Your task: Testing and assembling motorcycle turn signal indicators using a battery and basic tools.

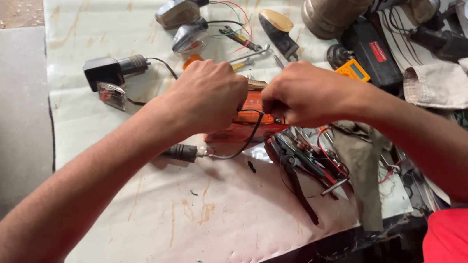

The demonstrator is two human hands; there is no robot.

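- Orange module (pixel 248 123) sits mid-table on the stained white sheet (pixel 157 228), partly hidden under both fists, with a black wire (pixel 235 149) looping from beneath it to a dark cylindrical connector (pixel 182 152) at its left.
- Risk, as I judge it: both hands work close together over the module, so a hard tug could snap the thin wire or pull it out of the connector.
- Another hazard: the pliers (pixel 296 168) and loose red leads (pixel 331 161) lie just beside the module; a slip of the right wrist could drag them off the table edge or tangle them.
- Left hand (pixel 206 96) is curled tight, fingers pressed together over the module's top; what they pinch is hidden.
- Right hand (pixel 306 94) is likewise clenched, fingertips closed on something small at the module's edge, probably the wire, though I cannot tell for sure.
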